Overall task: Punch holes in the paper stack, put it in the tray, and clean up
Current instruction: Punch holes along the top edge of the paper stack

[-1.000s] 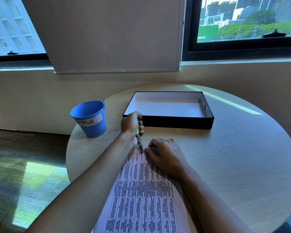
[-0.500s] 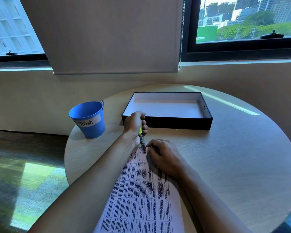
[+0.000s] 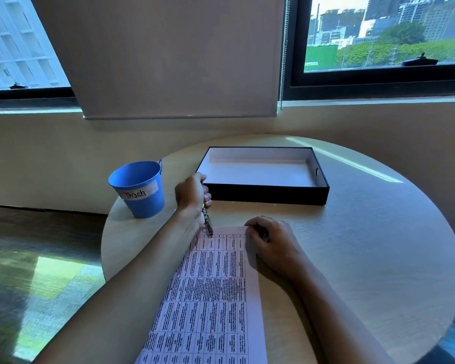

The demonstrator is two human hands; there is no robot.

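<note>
A printed paper stack (image 3: 213,290) lies on the round table, its far short edge pointing at the tray. My left hand (image 3: 192,193) is shut on a small hole punch (image 3: 207,224) with a metal jaw and a yellow-green handle; the jaw sits over the stack's far left corner. My right hand (image 3: 271,241) rests with curled fingers on the stack's far right corner, pressing it down. The black tray (image 3: 268,194) with a white inside stands beyond the hands and holds nothing.
A blue bucket labelled "Trash" (image 3: 139,189) stands at the table's (image 3: 378,245) far left edge, left of my left hand. A wall, a roller blind and windows are behind the table. Floor lies to the left.
My right hand has slid right, from the middle of the stack's far edge to its right corner. The punch stays at the far left corner in my left hand.
</note>
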